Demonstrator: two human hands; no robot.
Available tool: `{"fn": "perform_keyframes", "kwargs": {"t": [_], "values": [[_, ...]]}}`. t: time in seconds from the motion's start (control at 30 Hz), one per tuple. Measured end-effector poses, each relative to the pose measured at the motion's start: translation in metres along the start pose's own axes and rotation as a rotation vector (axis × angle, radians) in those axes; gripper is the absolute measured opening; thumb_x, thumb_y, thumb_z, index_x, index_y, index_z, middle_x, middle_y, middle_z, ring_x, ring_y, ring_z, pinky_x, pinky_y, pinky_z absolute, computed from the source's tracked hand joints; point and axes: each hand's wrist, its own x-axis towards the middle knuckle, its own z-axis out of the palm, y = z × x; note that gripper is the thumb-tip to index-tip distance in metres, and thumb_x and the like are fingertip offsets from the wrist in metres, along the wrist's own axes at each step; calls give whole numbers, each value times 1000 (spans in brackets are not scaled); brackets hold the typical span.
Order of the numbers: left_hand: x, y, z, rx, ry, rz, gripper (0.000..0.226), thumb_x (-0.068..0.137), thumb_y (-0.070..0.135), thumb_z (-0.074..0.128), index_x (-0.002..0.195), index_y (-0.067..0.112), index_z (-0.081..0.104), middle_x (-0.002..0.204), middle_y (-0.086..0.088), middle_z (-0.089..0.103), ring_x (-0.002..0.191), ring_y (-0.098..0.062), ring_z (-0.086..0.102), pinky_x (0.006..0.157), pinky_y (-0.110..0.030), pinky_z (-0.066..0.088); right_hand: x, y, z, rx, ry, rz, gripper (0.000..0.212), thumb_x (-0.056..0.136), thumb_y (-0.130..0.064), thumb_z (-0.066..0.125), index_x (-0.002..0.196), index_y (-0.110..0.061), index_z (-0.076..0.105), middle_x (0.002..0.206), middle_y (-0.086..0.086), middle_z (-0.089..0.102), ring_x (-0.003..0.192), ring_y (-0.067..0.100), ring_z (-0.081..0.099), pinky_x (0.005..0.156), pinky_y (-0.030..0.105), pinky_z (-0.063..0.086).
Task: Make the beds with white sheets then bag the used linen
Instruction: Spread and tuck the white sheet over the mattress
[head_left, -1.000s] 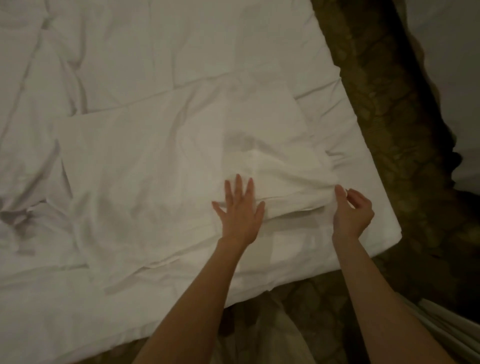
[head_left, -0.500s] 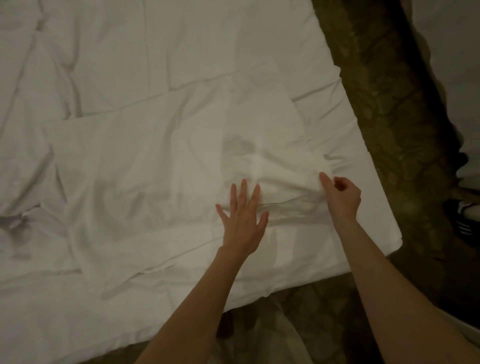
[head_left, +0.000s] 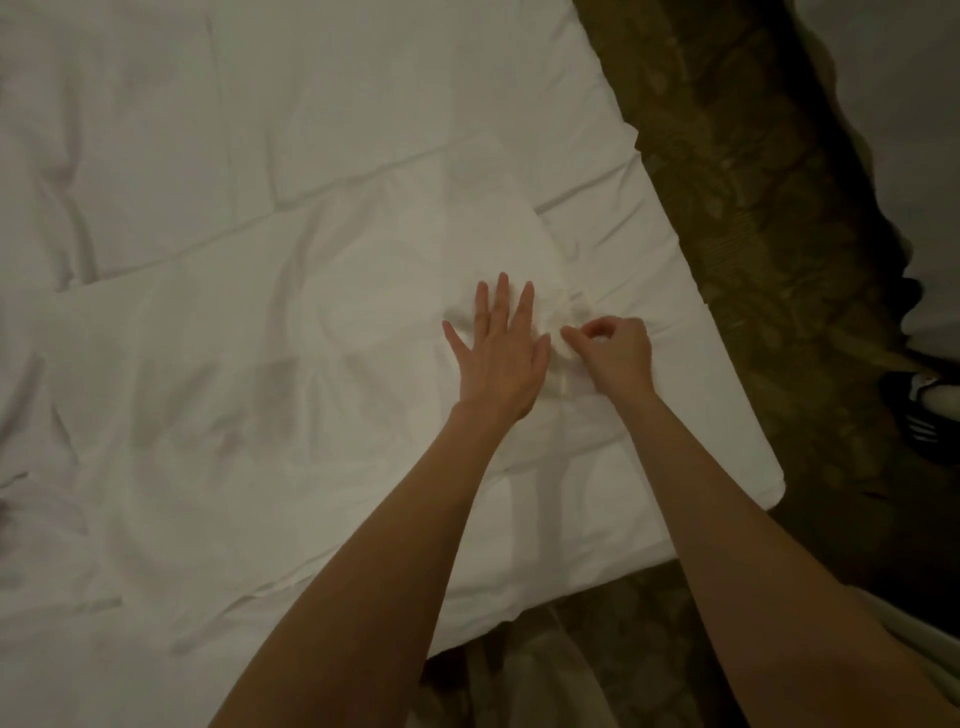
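Bed (head_left: 727, 467): white throughout, creased; its near right corner shows against the floor, and the near edge runs off leftward.
Sheet (head_left: 260, 364): white, folded in layers, spread flat on the bed near the right edge; wrinkles across it.
Left hand (head_left: 501, 358): palm down, fingers straight and spread, pressing flat on the sheet.
Right hand (head_left: 613, 353): just beside the left, fingers curled, pinching a small bunch of sheet fabric between thumb and fingertips.
Carpet (head_left: 753, 182): dark, olive-brown, patterned; runs along the bed's right edge and below its near edge.
Second bed (head_left: 883, 104): white linen hanging at the far right, across the carpet strip.
Shoe (head_left: 930, 410): dark with white stripes, on the carpet at the right margin.
Light: dim.
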Motion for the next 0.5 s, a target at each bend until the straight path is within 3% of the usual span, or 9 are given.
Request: {"fn": "perform_keyframes", "kwargs": {"t": [0.13, 0.27, 0.37, 0.43, 0.5], "values": [[0, -1, 1, -2, 78, -14, 59, 104, 40, 25, 155, 28, -1, 162, 1, -14, 148, -19, -17, 112, -62, -8, 4, -11, -25, 18, 75, -111, 20, 83, -28, 74, 85, -10, 65, 97, 4, 59, 89, 13, 54, 82, 23, 42], [-13, -19, 18, 54, -52, -46, 61, 103, 43, 25, 154, 28, -4, 161, 1, -18, 147, -20, -20, 112, -67, -2, 1, 2, -25, -64, -88, 64, 36, 86, -42, 68, 102, -10, 58, 95, 1, 59, 91, 18, 57, 80, 28, 44], [-20, -27, 23, 98, -131, -1, 64, 102, 46, 26, 154, 27, -7, 160, -1, -21, 147, -22, -21, 112, -65, -4, -9, 3, -25, -229, -117, 39, 42, 87, -52, 61, 101, -15, 49, 95, 0, 54, 87, 18, 53, 78, 32, 42], [-22, -27, 17, -35, -158, 10, 64, 102, 47, 27, 154, 27, -5, 161, 2, -18, 147, -18, -20, 114, -60, -8, -16, -3, -26, -309, -105, -12, 44, 88, -51, 60, 105, -11, 55, 94, 0, 54, 87, 19, 53, 77, 31, 40], [-24, -29, 3, -341, -173, -54, 65, 102, 48, 33, 155, 28, 2, 163, 5, -6, 149, -13, -9, 118, -52, -8, -23, -13, -23, -272, -111, -57, 42, 90, -45, 61, 107, -7, 60, 95, 2, 57, 93, 25, 58, 79, 31, 41]]}}
